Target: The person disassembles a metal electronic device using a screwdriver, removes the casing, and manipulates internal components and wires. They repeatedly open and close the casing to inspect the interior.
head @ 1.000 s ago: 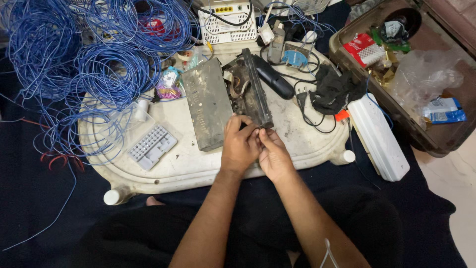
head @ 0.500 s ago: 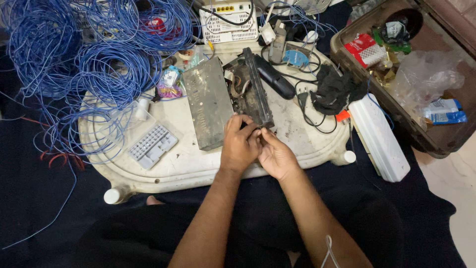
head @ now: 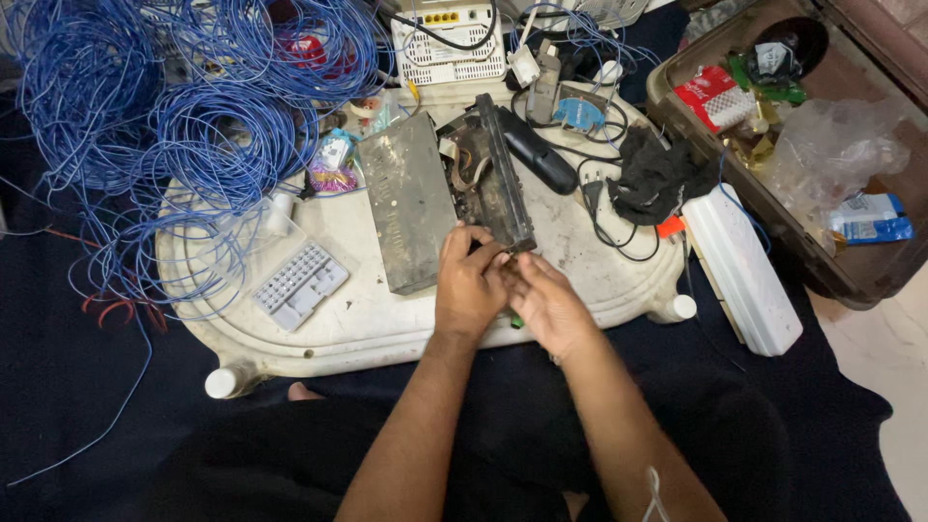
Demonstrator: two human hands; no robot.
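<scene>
In the head view, the left hand [head: 471, 285] and right hand [head: 548, 303] meet at the near end of the opened unit [head: 488, 184], which lies on the white tray [head: 387, 319] beside its grey cover [head: 408, 201]. Fingers curl around something small with a green tip [head: 517, 322]; how tightly I cannot tell. This work seems to want a steadied casing and short, careful movements.

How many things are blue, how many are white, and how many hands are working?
Blue: 1, the tangled wire heap.
White: 3, the tray, the router box, the long case.
Hands: 2, left hand and right hand, both on the opened black device.
Total: 6
</scene>
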